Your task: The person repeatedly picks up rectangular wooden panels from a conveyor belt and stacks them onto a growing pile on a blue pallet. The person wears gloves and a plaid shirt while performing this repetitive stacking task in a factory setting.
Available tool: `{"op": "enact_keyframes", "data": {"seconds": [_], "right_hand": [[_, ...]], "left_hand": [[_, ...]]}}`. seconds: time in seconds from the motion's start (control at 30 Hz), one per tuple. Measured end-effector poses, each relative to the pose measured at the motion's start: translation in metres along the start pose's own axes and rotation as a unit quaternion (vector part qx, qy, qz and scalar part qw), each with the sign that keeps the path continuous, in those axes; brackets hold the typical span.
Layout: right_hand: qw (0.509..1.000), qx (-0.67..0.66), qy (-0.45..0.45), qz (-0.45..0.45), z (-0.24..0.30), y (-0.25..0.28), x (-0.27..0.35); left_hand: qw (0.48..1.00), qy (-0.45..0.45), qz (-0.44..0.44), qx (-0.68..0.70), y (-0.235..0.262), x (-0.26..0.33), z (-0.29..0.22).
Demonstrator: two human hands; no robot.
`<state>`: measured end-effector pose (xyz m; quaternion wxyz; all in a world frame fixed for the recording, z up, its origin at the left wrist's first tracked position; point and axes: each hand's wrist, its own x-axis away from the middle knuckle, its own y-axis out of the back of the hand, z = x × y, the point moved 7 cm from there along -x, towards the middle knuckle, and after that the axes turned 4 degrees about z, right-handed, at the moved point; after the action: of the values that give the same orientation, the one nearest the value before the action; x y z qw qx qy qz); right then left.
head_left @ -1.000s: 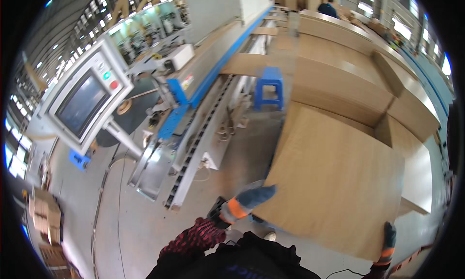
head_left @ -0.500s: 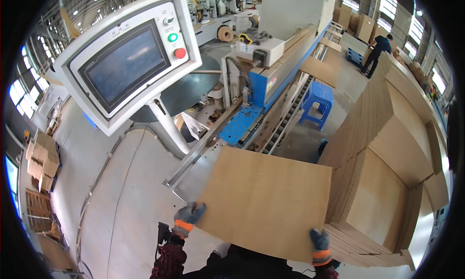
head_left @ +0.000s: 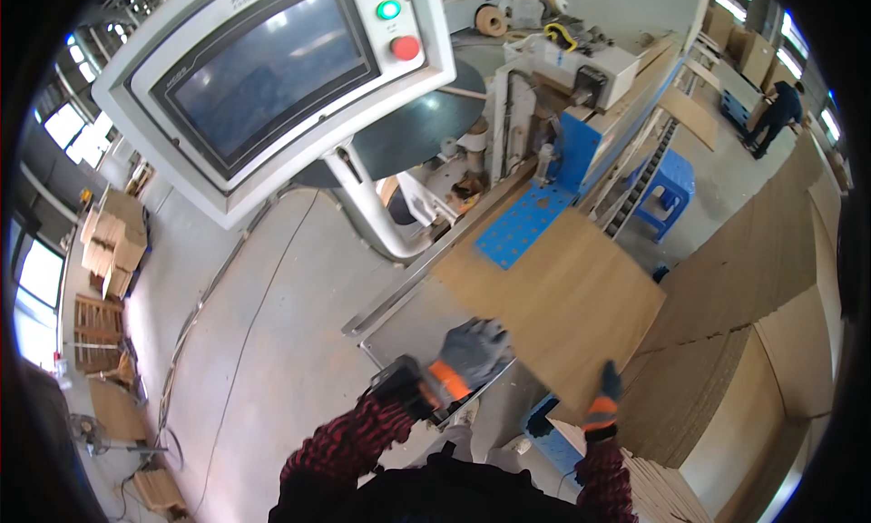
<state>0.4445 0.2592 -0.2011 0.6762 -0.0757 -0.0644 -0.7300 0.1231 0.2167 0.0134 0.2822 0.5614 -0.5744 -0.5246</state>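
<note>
A tan wood panel [head_left: 562, 296] lies flat over the near end of the machine bed [head_left: 408, 319], its long axis running from the person toward the blue perforated plate [head_left: 522, 224], with its far corner touching that plate. The left hand [head_left: 472, 351], in a grey glove with an orange cuff, presses open on the panel's near left edge. The right hand [head_left: 606, 391], gloved the same, grips the near right corner, fingers curled under the edge. Right of the panel, a stack of like panels [head_left: 726, 342] rises in steps. Beyond the plate stand a blue stool [head_left: 667, 183] and the machine's blue housing [head_left: 581, 146]. Above hangs a white control box [head_left: 263, 78] with a dark screen, a green and a red button at its right edge. Cardboard boxes [head_left: 113, 242] sit piled at the far left of the floor.
</note>
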Motion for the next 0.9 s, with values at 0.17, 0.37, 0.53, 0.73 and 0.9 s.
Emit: {"op": "enact_keyframes", "data": {"seconds": [0.17, 0.37, 0.53, 0.73, 0.9], "right_hand": [[0.974, -0.17, -0.153, 0.005, -0.002, 0.017, -0.08], [0.98, -0.127, -0.149, -0.045, 0.041, 0.025, -0.139], [0.988, -0.084, -0.12, -0.05, 0.05, 0.049, -0.215], [0.873, 0.39, 0.257, -0.142, 0.212, -0.059, -0.108], [0.784, 0.308, 0.421, 0.335, 0.287, -0.213, 0.088]], "left_hand": [[0.993, -0.1, -0.002, -0.055, -0.028, -0.032, -0.023], [0.978, -0.165, 0.047, -0.119, -0.055, -0.044, -0.04], [0.959, -0.218, 0.075, -0.166, -0.07, -0.042, -0.052], [0.933, -0.175, 0.219, -0.224, -0.102, -0.041, -0.046], [0.894, -0.178, 0.189, -0.366, -0.105, -0.038, -0.058]]}}
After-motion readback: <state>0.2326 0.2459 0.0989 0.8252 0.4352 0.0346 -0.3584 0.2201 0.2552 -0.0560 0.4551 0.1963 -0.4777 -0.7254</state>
